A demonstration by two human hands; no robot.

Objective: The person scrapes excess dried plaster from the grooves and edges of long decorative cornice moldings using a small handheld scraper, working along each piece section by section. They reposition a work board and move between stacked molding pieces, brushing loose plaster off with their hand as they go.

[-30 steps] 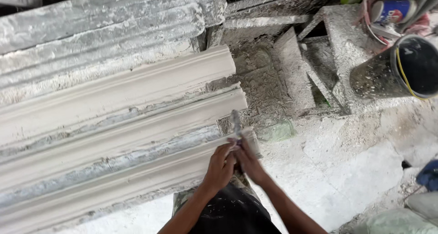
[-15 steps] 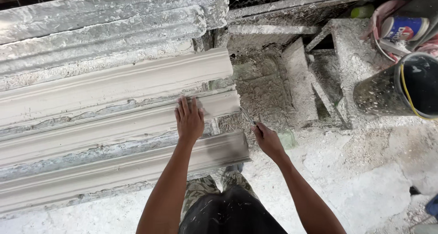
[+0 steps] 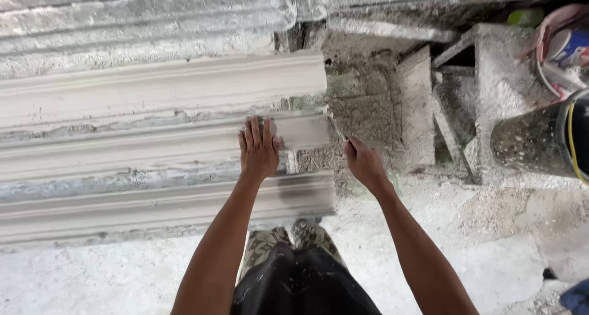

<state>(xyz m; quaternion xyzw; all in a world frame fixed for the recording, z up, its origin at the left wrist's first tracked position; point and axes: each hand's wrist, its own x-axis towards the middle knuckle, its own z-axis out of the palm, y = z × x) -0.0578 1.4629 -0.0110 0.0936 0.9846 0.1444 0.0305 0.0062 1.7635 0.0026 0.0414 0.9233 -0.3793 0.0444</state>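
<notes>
Head view, looking down. Long white plaster cornice mouldings (image 3: 153, 94) lie side by side, running away to the left of both hands; their right ends finish just beyond the left hand. Above them, farther from the hands, lies a rougher, grey-crusted moulding (image 3: 141, 26). The plaster-dusted floor (image 3: 491, 260) spreads below and to the right of the hands, pale and caked. To the right of the right hand stands a dark, plaster-spattered bucket (image 3: 540, 140), cut by the frame edge, well apart from that hand; between bucket and hand sit grey, crusted blocks and slabs (image 3: 423, 100). The middle moulding (image 3: 123, 149) carries the left hand (image 3: 259, 148), which lies flat on it, palm down, fingers straight and close together, pointing away from the body, closed on nothing; the moulding end just right of the fingers looks darker and damp. The nearest moulding (image 3: 159, 207) lies directly below that hand, beside the wrist and forearm. The right hand (image 3: 363, 161) sits just right of the mouldings' ends, apart from the left hand, fingers curled around a thin tool (image 3: 339, 132) whose narrow tip projects up and to the left towards the end of the middle moulding; what kind of tool it is cannot be told. Between the forearms, below both hands, appear the person's dark, plaster-flecked clothing (image 3: 300, 284) and patterned footwear (image 3: 288, 241).
</notes>
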